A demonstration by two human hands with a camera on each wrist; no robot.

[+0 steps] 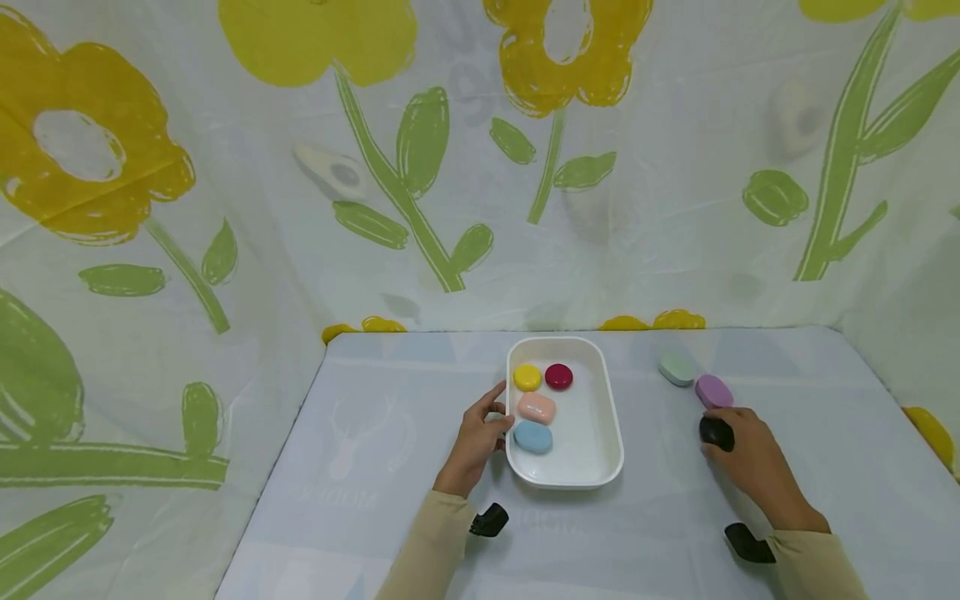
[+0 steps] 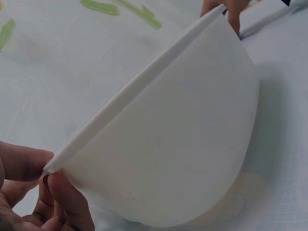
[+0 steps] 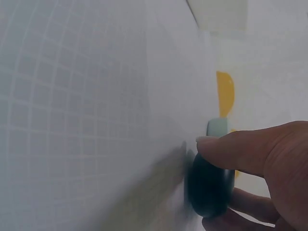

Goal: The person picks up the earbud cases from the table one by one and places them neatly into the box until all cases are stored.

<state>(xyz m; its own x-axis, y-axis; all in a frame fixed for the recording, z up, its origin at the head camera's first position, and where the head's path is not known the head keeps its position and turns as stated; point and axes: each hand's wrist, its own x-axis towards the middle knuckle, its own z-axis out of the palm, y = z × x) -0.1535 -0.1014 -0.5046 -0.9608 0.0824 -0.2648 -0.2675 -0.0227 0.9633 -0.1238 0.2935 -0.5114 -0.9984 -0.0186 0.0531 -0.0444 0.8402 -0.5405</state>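
My left hand pinches the left rim of a white tray between thumb and fingers. In the left wrist view the tray's outer wall fills the middle. Inside the tray, along its left side, lie a yellow disc, a dark red disc, a pink rounded block and a light blue oval. Over to the right, my right hand grips a glossy black oval piece, soap-like in shape, by its sides. Whether that piece touches the table is hard to tell.
A purple oval lies just beyond my right hand, with a pale green one farther back left. The pale tabletop ends at a flower-printed curtain. Black wrist mounts stick out inward from both sleeves.
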